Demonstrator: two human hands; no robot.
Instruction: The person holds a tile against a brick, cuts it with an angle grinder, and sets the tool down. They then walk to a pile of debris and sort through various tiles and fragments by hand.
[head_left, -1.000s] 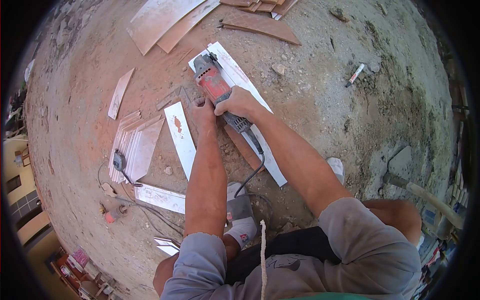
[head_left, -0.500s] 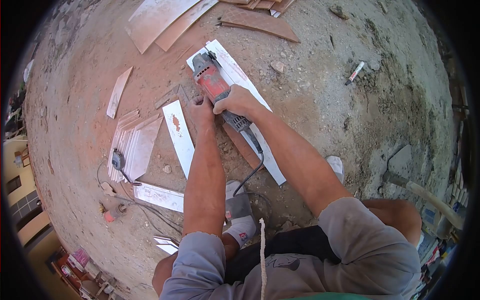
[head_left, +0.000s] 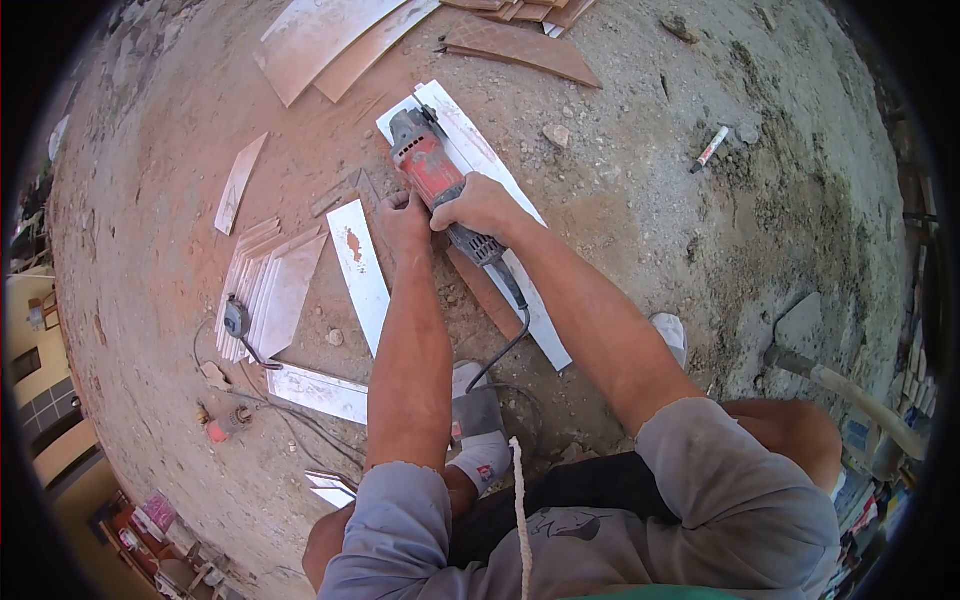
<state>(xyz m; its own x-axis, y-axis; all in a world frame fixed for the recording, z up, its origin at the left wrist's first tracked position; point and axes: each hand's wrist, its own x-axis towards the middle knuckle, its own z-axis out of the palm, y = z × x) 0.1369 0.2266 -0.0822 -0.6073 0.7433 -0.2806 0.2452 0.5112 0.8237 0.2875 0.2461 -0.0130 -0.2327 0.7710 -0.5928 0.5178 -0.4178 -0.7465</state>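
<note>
My right hand [head_left: 480, 208] is wrapped round the rear body of a red and grey angle grinder [head_left: 430, 168]. The grinder's head and disc lie over the far end of a long white tile strip [head_left: 475, 140]. Close against the grinder's left side is my left hand [head_left: 405, 218], its fingers curled in; what they hold, if anything, is hidden. A power cord [head_left: 515, 345] runs from the grinder's back end toward my foot. Left of my left hand lies another white strip [head_left: 360, 265] with a brown patch.
Stacked tile pieces [head_left: 270, 275] bear a grey round device [head_left: 236, 318] with a cord. Larger tiles [head_left: 330, 40] lie at the far side. A marker [head_left: 710, 148] rests on the dirt at right, and a wooden-handled tool [head_left: 850, 390] lies nearer me.
The view has shifted very slightly. Both hands and the grinder keep nearly the same place on the strip.
</note>
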